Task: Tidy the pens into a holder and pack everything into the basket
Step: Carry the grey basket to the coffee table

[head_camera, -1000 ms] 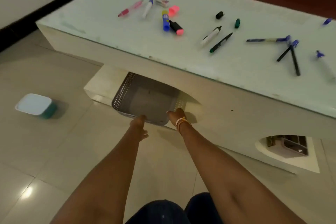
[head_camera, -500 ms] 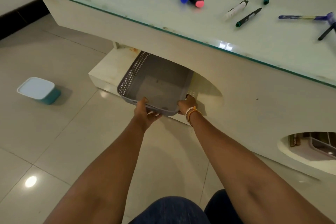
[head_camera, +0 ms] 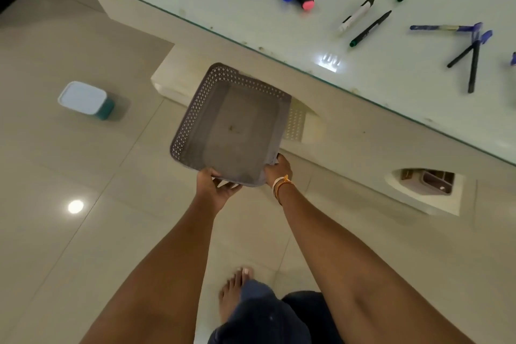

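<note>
Basket gripped at near rim by left hand and right hand.
Pens scattered on table beyond basket; holder seen in table's side opening.

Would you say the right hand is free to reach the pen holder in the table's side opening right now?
Probably not yet: the right hand and left hand both grip the basket. The pen holder itself sits unblocked.
</note>
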`<state>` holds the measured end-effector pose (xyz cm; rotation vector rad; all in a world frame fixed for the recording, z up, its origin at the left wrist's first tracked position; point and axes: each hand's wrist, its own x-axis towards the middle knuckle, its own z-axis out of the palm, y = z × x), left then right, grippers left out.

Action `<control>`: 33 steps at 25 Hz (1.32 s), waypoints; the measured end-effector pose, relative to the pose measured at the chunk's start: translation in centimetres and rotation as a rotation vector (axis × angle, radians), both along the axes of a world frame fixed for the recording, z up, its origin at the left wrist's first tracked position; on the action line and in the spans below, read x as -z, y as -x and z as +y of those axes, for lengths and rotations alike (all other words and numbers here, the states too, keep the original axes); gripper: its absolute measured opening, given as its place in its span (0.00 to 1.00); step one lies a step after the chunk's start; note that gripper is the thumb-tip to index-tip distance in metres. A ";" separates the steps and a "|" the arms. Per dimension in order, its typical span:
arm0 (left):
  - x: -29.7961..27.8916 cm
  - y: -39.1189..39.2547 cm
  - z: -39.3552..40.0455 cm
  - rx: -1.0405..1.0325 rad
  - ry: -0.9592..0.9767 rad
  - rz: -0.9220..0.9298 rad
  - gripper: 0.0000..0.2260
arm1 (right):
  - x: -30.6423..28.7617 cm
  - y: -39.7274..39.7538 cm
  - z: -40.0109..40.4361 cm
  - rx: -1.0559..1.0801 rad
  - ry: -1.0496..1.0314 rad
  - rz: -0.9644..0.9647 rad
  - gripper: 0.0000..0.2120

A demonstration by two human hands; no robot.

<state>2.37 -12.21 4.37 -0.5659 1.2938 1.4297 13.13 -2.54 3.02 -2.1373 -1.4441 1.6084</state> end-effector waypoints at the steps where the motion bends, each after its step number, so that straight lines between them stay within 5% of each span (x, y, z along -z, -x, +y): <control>1: -1.0 -0.6 -2.0 0.000 0.035 0.001 0.21 | -1.2 -0.6 -1.9 0.002 0.022 -0.007 0.20; 8: -15.4 -3.4 -14.6 0.071 0.116 -0.006 0.13 | -14.5 -3.8 -13.0 0.045 0.231 -0.060 0.20; 14: -37.3 -2.9 -19.7 0.168 0.119 0.066 0.10 | -37.2 -5.8 -13.5 0.204 0.003 -0.104 0.28; 18: -46.6 -1.2 -21.0 0.153 0.133 0.073 0.15 | -47.4 -6.8 -13.2 0.225 -0.087 -0.060 0.27; 24: -52.3 3.8 -21.4 0.117 0.116 0.112 0.05 | -49.3 -2.4 -11.9 0.311 0.007 0.152 0.29; 33: -51.3 22.3 -20.4 0.061 -0.010 0.044 0.29 | -53.3 16.6 -11.3 0.382 0.092 0.372 0.29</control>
